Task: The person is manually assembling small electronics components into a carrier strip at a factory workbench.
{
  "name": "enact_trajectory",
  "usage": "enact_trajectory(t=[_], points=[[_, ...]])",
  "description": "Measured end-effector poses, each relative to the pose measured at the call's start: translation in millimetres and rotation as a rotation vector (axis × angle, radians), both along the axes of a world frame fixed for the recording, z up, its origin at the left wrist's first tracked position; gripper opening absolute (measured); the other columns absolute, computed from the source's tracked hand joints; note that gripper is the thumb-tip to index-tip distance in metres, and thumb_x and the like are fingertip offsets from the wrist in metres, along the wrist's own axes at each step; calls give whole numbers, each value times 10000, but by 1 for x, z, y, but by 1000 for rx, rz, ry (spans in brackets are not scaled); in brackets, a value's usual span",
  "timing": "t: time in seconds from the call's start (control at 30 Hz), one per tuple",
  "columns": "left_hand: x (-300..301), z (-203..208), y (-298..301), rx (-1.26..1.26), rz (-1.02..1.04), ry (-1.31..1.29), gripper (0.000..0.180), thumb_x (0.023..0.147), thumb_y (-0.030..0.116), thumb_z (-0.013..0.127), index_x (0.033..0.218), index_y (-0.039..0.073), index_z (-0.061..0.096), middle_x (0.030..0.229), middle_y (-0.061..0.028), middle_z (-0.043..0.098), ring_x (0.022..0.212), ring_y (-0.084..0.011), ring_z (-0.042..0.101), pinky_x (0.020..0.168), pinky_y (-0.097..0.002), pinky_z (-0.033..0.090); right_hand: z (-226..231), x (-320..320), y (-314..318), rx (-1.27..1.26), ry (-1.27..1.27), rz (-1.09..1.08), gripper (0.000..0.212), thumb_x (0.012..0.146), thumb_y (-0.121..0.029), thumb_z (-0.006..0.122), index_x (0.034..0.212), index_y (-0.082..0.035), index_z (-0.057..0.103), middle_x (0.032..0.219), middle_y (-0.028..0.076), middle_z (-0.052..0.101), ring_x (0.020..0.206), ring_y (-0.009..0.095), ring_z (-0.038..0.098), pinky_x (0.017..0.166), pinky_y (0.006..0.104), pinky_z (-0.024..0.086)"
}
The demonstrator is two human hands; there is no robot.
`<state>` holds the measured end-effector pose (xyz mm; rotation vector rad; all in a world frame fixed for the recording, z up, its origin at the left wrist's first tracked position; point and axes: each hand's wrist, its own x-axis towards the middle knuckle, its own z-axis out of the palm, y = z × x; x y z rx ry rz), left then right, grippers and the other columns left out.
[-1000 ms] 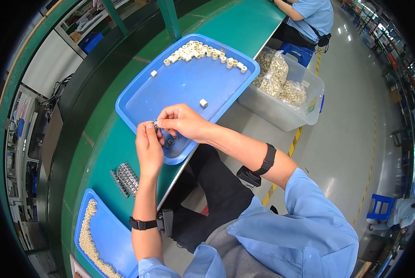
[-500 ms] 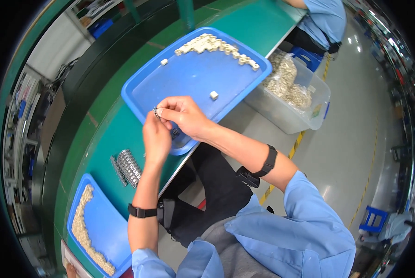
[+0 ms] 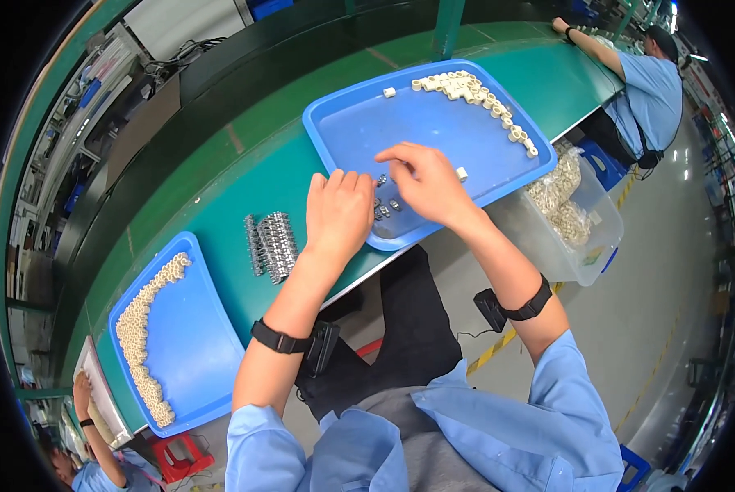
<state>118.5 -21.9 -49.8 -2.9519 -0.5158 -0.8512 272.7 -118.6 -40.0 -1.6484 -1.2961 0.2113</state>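
My left hand (image 3: 340, 211) is over the near left edge of a large blue tray (image 3: 367, 123). Its fingers are curled in, and what they hold, if anything, is hidden. Just right of it, inside the tray, my right hand (image 3: 431, 187) has its index finger stretched out and apart from the thumb, with nothing visible in it. Several small metal clips (image 3: 393, 204) lie on the tray floor between the hands. Short cream cylinders (image 3: 466, 86) are gathered along the tray's far right side, and a single cream cylinder (image 3: 461, 174) sits beside my right hand.
Rows of metal clips (image 3: 273, 246) stand on the green table (image 3: 220, 213) left of my hand. A second blue tray (image 3: 187, 328) holds many cream pieces. A clear bin (image 3: 589, 254) with bagged pieces is at the right. Co-workers sit at far right (image 3: 650, 98) and lower left (image 3: 109, 467).
My hands, together before at a small metal piece, have come apart. My right index finger has stretched out. The whole view has shifted, with the tray now farther right in it.
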Motion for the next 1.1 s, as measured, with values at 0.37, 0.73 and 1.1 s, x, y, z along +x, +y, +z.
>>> enact_trajectory(t=[0.37,0.73,1.1], points=[[-151,2,85,-406,543,409,301,907,268,673,938,-30,656,997,-230,685,957,-417,660,884,-515,519,9,-134,158,-500,-339,306,266,806,-236,655,942,-41,775,999,208,741,981,370,706,850,475,554],[-168,-13,96,-691,445,89,227,893,179,713,929,-30,631,887,-187,683,824,-357,666,772,-442,521,-28,-132,195,-511,34,401,186,783,-177,709,912,-57,768,974,148,762,915,269,730,824,406,554],[-150,37,76,-1001,165,-178,102,962,75,643,961,-8,584,763,-86,607,701,-156,610,627,-307,474,29,-78,108,-263,472,671,247,952,-209,695,1054,15,708,873,72,712,748,136,672,711,280,507]])
